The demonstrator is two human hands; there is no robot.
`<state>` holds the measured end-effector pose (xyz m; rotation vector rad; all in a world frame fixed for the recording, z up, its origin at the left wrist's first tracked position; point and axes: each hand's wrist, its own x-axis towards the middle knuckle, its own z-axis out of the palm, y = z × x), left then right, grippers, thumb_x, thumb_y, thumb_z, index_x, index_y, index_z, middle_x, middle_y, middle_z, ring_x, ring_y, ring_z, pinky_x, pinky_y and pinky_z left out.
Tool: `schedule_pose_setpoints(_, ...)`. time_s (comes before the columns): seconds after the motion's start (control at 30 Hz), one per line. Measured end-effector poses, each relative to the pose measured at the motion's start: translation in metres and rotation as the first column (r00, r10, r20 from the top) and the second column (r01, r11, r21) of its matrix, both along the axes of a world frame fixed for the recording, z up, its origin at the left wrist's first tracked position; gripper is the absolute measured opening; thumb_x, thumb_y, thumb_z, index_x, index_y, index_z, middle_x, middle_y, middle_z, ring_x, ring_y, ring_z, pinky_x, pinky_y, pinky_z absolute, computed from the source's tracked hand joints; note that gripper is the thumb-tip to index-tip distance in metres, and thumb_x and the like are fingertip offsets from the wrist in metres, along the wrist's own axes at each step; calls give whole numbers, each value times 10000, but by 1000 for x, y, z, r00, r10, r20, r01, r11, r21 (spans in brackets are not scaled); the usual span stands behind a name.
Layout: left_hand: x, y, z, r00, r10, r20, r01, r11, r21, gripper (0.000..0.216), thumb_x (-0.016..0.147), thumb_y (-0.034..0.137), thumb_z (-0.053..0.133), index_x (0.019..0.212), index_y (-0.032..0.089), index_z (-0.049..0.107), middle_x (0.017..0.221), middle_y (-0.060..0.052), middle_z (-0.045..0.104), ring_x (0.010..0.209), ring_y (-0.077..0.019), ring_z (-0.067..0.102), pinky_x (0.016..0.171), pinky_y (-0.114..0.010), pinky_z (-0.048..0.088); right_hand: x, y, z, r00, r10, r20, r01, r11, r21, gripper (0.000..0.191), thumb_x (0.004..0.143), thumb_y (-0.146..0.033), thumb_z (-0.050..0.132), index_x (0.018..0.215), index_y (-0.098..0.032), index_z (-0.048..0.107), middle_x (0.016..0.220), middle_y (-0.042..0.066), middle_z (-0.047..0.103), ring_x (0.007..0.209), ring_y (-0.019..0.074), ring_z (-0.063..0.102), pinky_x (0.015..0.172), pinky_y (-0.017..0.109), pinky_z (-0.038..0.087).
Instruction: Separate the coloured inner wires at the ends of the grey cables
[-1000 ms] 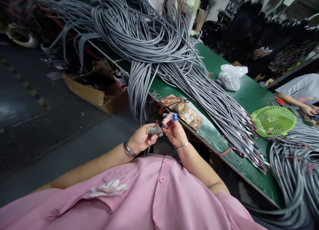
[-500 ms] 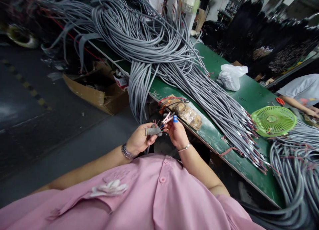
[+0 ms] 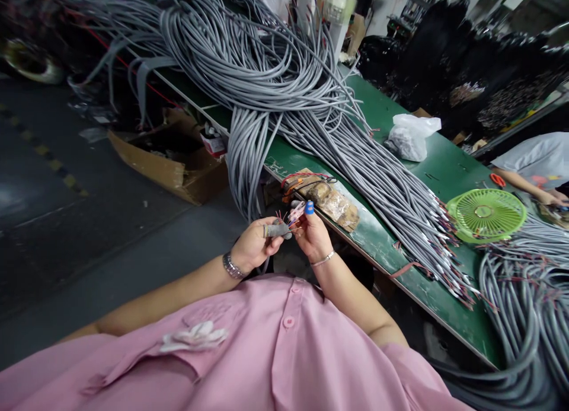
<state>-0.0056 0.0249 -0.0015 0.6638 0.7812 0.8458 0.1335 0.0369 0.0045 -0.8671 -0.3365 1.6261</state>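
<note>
Head view: our left hand (image 3: 254,249) grips a grey cable end (image 3: 276,229); our right hand (image 3: 312,234) pinches its coloured wires (image 3: 290,220), perhaps sorting them. Many cables (image 3: 377,185) await.

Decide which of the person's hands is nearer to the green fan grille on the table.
Right. The right hand lies on the side toward the green fan grille; the left hand sits farther off, beyond it.

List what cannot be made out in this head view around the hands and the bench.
- Cable end in the left hand: its thin coloured wires are too small to count.
- Right hand: whether its fingers pinch a wire is hidden by the hand itself.
- Co-worker's hand: cut off by the right edge.
- White bag: contents not discernible.
</note>
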Motion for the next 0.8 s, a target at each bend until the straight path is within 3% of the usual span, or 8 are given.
schedule_pose_setpoints(0.8,0,-7,3,995,37,-93,-33,999,42,160,676,272,677,695,136,594,415,25,518,298,-58,349,310,-184,214,-3,-2,-1,1000,-22,6,22,999,46,313,781,-475,695,799,-166,651,693,-8,618,603,89,539,543,184,444)
